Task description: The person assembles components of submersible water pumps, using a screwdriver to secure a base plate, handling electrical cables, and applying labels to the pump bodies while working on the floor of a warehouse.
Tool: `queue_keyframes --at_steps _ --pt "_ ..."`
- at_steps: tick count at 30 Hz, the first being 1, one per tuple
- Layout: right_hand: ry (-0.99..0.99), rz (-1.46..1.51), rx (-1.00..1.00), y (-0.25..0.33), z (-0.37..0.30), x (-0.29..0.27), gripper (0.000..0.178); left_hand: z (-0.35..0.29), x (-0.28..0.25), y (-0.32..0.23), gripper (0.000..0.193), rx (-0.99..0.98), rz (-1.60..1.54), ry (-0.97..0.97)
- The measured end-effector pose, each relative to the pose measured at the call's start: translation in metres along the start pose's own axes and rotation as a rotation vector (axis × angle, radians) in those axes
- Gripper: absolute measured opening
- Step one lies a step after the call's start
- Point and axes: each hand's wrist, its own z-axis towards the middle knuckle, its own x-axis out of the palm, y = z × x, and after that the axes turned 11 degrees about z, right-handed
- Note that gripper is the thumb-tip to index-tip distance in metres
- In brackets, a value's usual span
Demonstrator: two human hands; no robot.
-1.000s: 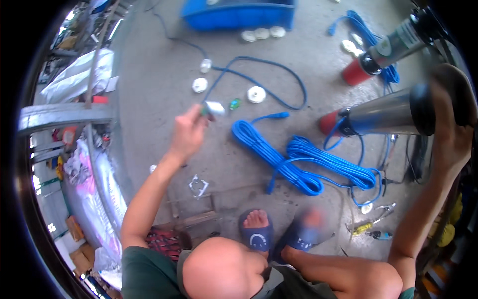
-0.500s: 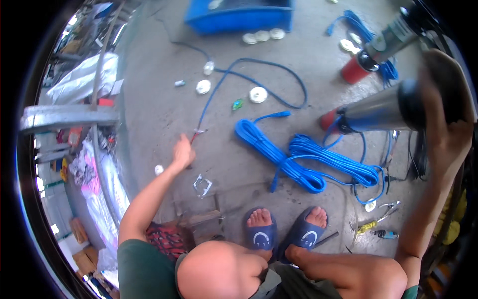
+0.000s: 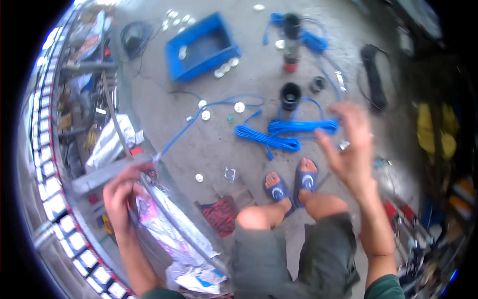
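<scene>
My left hand [image 3: 122, 197] is raised at the left, fingers bent and pinching the end of a blue cable [image 3: 181, 129], partly blurred. From there the cable runs across the floor to a loop near white round fittings [image 3: 239, 107]. My right hand [image 3: 352, 144] hangs in the air on the right, fingers apart and nothing in it. Beyond it are two bundles of blue cable [image 3: 303, 126], one partly behind a dark open-topped flask [image 3: 290, 94]. Close to that flask lies a small dark cap [image 3: 317, 83]. A second flask [image 3: 292, 45] with a red base stands farther off.
A blue bin [image 3: 181, 70] stands far left, white fittings around it. A grey metal rail [image 3: 99, 177] and silvery plastic sacks [image 3: 174, 224] line the left side. Dark coiled cable [image 3: 373, 79] and a yellow item [image 3: 423, 132] lie right. My sandalled feet [image 3: 279, 189] are below the bundles.
My right hand has let go of the flask, which now stands by the cable bundles. My left hand has pulled the cable end left and back, stretching the cable. The view has shifted and widened.
</scene>
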Motion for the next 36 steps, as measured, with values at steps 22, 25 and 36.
queue_keyframes --at_steps 22,25,36 --pt "-0.667 0.018 0.839 0.335 -0.569 -0.516 0.023 -0.644 0.12 -0.508 0.041 0.758 -0.311 2.074" --pt "-0.961 -0.062 1.013 0.233 -0.728 -0.553 0.024 -0.752 0.21 -0.457 0.026 0.906 -0.185 1.555" --pt "-1.029 -0.306 1.699 -0.026 -0.99 -0.696 0.099 -0.823 0.471 -0.134 0.034 1.066 1.228 1.181"
